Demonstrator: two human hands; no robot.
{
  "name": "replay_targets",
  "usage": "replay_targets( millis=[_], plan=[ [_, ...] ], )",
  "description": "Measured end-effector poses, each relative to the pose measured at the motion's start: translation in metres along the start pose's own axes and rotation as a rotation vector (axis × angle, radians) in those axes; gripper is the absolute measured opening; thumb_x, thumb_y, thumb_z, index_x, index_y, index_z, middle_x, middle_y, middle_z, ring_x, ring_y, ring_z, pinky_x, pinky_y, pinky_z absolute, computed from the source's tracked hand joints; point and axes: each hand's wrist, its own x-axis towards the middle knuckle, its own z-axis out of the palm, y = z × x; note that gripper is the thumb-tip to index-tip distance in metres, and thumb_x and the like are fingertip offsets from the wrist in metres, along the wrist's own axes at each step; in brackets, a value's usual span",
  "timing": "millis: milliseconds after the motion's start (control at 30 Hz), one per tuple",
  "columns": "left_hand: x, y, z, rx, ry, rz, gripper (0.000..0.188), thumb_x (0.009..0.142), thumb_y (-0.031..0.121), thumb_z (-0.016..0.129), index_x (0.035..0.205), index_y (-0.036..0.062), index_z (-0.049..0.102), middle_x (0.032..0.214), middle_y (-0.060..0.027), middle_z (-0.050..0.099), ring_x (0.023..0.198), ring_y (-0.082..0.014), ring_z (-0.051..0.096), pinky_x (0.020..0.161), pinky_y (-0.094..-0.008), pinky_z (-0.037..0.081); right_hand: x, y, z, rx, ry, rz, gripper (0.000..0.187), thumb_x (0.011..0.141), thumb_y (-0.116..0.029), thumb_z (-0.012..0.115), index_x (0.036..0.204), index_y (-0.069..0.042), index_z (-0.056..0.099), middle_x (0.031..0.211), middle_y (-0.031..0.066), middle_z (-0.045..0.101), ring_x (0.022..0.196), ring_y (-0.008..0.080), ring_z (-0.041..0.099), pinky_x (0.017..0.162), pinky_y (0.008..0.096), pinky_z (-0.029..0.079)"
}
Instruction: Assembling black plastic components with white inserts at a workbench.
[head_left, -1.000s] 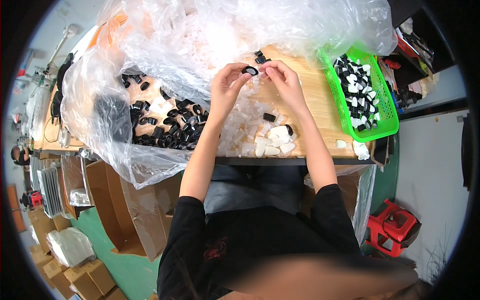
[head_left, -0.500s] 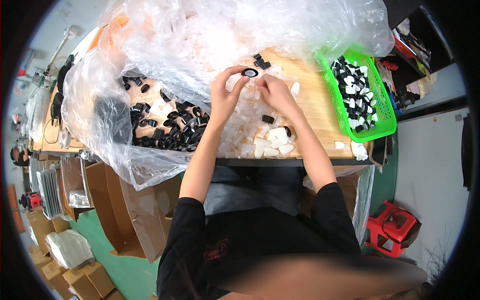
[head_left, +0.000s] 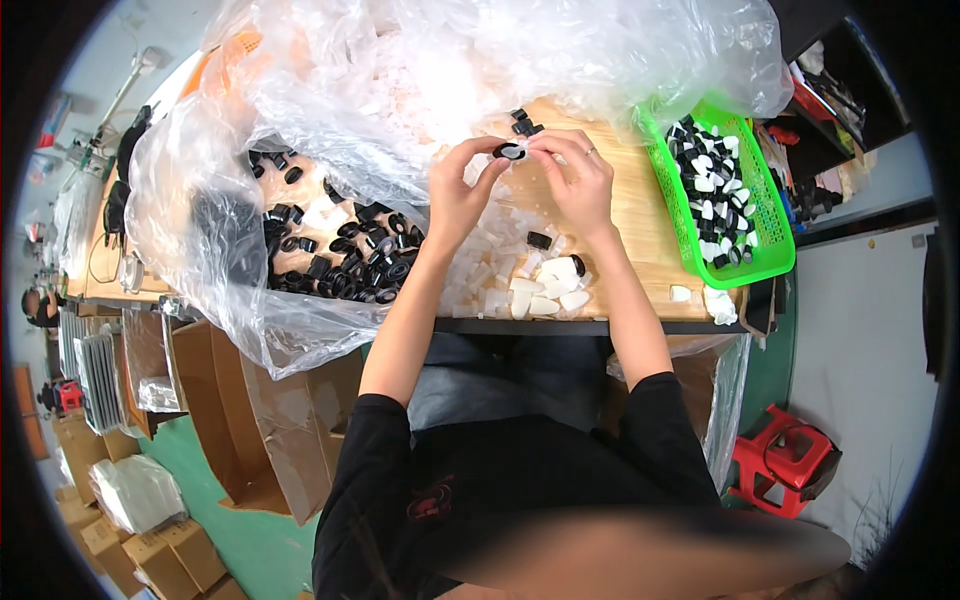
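Between the thumb and fingers of my left hand is a round black ring-shaped part with a pale centre. My right hand is closed in a pinch on a small translucent piece against the ring's right side. Its exact shape is partly hidden by the fingers. Under and in front of both hands lies a heap of small translucent pieces. White oval pieces are piled near the table's front edge, with a black part just behind them.
At left, a clear plastic bag spreads around many loose black round parts. A green basket of black and white pieces stands at right. Several black parts lie beyond my hands. A red stool is on the floor.
My right hand has moved up and turned, bringing its fingertips to the black ring. My left hand has shifted slightly right, and the ring is tilted differently.
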Motion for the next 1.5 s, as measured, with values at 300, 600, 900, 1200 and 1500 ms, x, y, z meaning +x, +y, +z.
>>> replay_targets(
  millis=[300,600,900,1200,1500],
  plan=[
    [-0.001,0.001,0.001,0.030,0.039,0.120,0.023,0.081,0.001,0.072,0.103,0.0019,0.067,0.092,-0.0118,0.070,0.084,-0.0232,0.067,0.076,-0.0308,0.051,-0.005,-0.001,0.003,-0.078,-0.173,-0.039,0.013,0.082,0.001,0.066,0.094,-0.004,0.069,0.102,0.0084,0.063,0.099,0.0233,0.060,0.077,0.0329,0.052],
    [0.002,-0.007,0.001,0.023,0.024,0.092,0.027,0.084,-0.001,0.069,0.110,0.0035,0.066,0.099,-0.0125,0.069,0.090,-0.0233,0.065,0.080,-0.0308,0.049,0.008,0.042,-0.044,0.219,-0.164,0.530,0.015,0.090,-0.008,0.059,0.101,-0.004,0.069,0.108,0.0082,0.066,0.095,0.0181,0.062,0.081,0.0293,0.050],
    [0.001,-0.001,0.003,0.034,0.041,0.135,0.026,0.082,0.001,0.070,0.107,0.0046,0.068,0.096,-0.0101,0.069,0.092,-0.0244,0.063,0.082,-0.0326,0.048,-0.016,0.094,-0.059,-0.528,-0.352,0.416,0.014,0.086,-0.003,0.058,0.098,-0.001,0.065,0.099,0.0174,0.067,0.080,0.0278,0.067,0.070,0.0346,0.052],
    [0.000,0.000,-0.002,0.086,0.054,0.171,0.029,0.080,0.001,0.072,0.108,0.0074,0.070,0.094,-0.0052,0.069,0.079,-0.0170,0.056,0.075,-0.0281,0.046,-0.007,0.071,-0.062,-0.381,-0.407,0.443,0.011,0.082,-0.002,0.059,0.092,0.000,0.062,0.088,0.0150,0.064,0.078,0.0289,0.063,0.071,0.0367,0.050],
    [0.001,0.003,-0.002,0.124,0.018,0.186,0.030,0.078,0.000,0.073,0.107,0.0075,0.070,0.093,-0.0050,0.068,0.076,-0.0160,0.054,0.071,-0.0277,0.045,0.002,0.040,-0.033,-0.159,-0.341,0.306,0.010,0.087,-0.005,0.062,0.096,-0.002,0.064,0.090,0.0074,0.066,0.072,0.0166,0.060,0.065,0.0282,0.048]
  ],
)
